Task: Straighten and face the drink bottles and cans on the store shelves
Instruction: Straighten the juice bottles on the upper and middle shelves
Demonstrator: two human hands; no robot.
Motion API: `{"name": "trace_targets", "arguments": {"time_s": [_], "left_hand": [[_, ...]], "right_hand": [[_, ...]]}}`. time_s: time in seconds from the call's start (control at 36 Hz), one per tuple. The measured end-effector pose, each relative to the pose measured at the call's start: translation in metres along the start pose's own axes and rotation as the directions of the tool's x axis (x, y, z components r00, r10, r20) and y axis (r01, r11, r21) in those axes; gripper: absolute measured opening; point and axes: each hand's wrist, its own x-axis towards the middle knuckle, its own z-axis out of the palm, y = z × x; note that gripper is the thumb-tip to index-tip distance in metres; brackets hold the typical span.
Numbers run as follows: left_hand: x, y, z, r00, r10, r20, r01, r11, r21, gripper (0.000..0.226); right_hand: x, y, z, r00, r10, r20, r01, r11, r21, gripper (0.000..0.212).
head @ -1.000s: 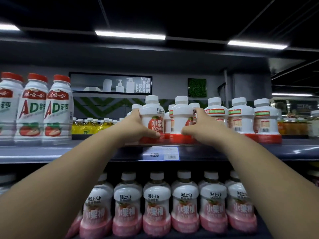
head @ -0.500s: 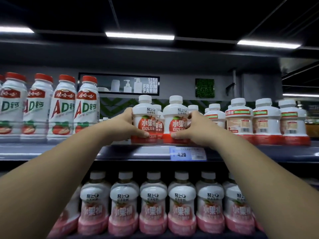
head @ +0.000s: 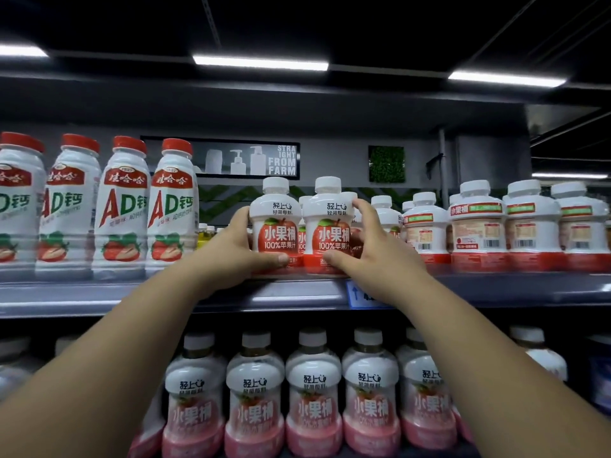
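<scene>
Left hand is clasping the left white plastic apple-label bottle, right hand is clasping the right white plastic apple-label bottle, both standing at the near lip of the grey metal shelf; pulling them nearer is risking a topple over that edge.

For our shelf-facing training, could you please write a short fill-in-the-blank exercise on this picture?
The left hand and right hand each grip one of two white plastic apple-juice bottles on the ____ grey shelf.
The tall white AD bottles have ____ caps.
The squat white bottles at right show ____, not apple pictures.
Missing: upper; red; barcodes.
</scene>
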Motion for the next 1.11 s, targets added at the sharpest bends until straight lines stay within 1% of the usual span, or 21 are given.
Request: {"name": "trace_targets", "arguments": {"time_s": [0.08,0.14,0.17,0.22,0.25,0.31,0.36,0.44,0.53,0.61,0.69,0.78,0.86,0.92,1.0,1.11], "left_hand": [[-0.001,-0.001,-0.001,1.0,0.017,-0.004,-0.017,0.999,0.036,0.082],[-0.001,-0.001,-0.002,1.0,0.028,0.001,-0.028,0.996,0.085,0.088],[-0.001,-0.001,-0.002,0.999,0.032,0.011,-0.033,0.992,0.12,0.095],[-0.002,0.001,-0.001,1.0,0.014,0.027,-0.02,0.978,0.206,0.118],[-0.002,0.001,0.001,1.0,0.007,0.019,-0.011,0.969,0.248,0.128],[-0.005,0.004,0.006,0.999,0.035,-0.032,-0.022,0.937,0.348,0.14],[-0.01,0.008,0.011,0.992,0.092,-0.085,-0.044,0.892,0.449,0.142],[-0.017,0.019,0.023,0.971,0.17,-0.166,-0.056,0.843,0.535,0.138],[-0.025,0.04,0.042,0.928,0.336,-0.163,-0.178,0.78,0.6,0.126],[-0.029,0.071,0.068,0.899,0.42,-0.122,-0.284,0.773,0.568,0.114],[-0.026,0.097,0.099,0.887,0.452,-0.097,-0.346,0.789,0.508,0.105],[-0.019,0.117,0.131,0.876,0.466,-0.123,-0.376,0.82,0.431,0.096],[-0.009,0.134,0.167,0.904,0.404,-0.139,-0.35,0.887,0.301,0.093],[0.0,0.145,0.191,0.926,0.354,-0.13,-0.316,0.917,0.243,0.092],[0.014,0.16,0.224,0.951,0.288,-0.112,-0.264,0.946,0.188,0.094],[0.031,0.176,0.258,0.973,0.181,-0.145,-0.159,0.975,0.152,0.099]], "right_hand": [[0.001,0.003,0.002,1.0,-0.021,-0.004,0.021,0.999,-0.024,0.092],[0.0,0.003,0.003,1.0,-0.03,-0.003,0.03,0.998,-0.054,0.093],[0.0,0.003,0.003,0.999,-0.035,-0.007,0.034,0.997,-0.07,0.093],[-0.002,0.002,0.003,0.999,-0.044,-0.023,0.042,0.995,-0.086,0.094],[-0.004,0.002,0.002,0.998,-0.055,-0.038,0.052,0.995,-0.082,0.094],[-0.008,0.003,-0.001,0.993,-0.1,-0.069,0.096,0.994,-0.057,0.093],[-0.015,0.006,-0.006,0.983,-0.153,-0.101,0.153,0.988,-0.009,0.092],[-0.024,0.018,-0.017,0.971,-0.186,-0.148,0.193,0.98,0.037,0.084],[-0.031,0.036,-0.03,0.959,-0.196,-0.203,0.204,0.979,0.017,0.076],[-0.035,0.062,-0.043,0.946,-0.185,-0.267,0.195,0.981,0.014,0.071],[-0.039,0.095,-0.054,0.936,-0.179,-0.304,0.188,0.982,0.0,0.068],[-0.044,0.13,-0.069,0.927,-0.18,-0.328,0.187,0.982,-0.013,0.066],[-0.048,0.166,-0.087,0.918,-0.168,-0.358,0.172,0.985,-0.02,0.067],[-0.05,0.19,-0.1,0.904,-0.164,-0.394,0.167,0.986,-0.026,0.065],[-0.052,0.22,-0.117,0.899,-0.14,-0.415,0.147,0.989,-0.016,0.062],[-0.052,0.25,-0.132,0.911,-0.115,-0.397,0.117,0.993,-0.02,0.064]]}}
